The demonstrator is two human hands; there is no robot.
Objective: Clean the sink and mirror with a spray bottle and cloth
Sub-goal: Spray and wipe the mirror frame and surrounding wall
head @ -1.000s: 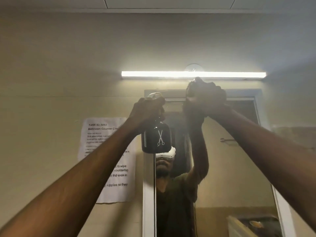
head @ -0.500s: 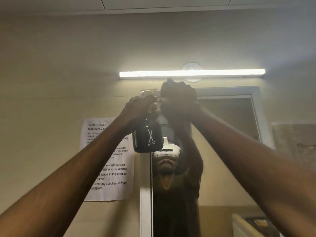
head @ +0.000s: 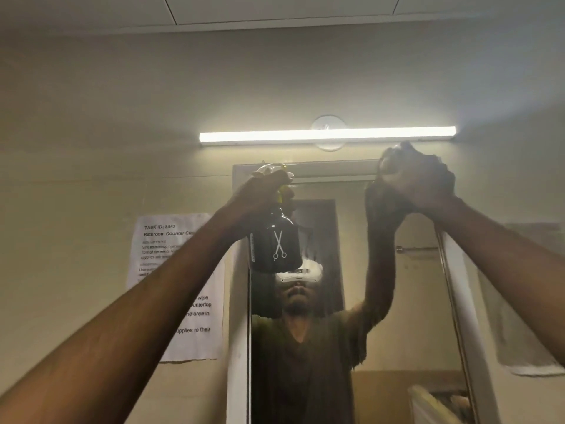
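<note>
Dark glass spray bottle [head: 275, 244], white scissors mark on its body, hangs upright from the left hand [head: 260, 194], whose fingers curl round the neck and trigger head; bottle sits in front of the mirror's upper left corner. Right hand [head: 419, 182] is raised to the top right of the mirror [head: 422, 301], fingers bunched round a dark cloth [head: 397, 162] and pressing it against the glass near the upper frame edge. Cloth shows only as a dark wad above and under the fingers; detail too dim to resolve. Both forearms extend upward. Lit tube lamp [head: 327, 136] is mounted on the wall just above the mirror. Printed paper notice [head: 171, 270] is stuck to the wall left of the mirror, partly covered by the left forearm.
</note>
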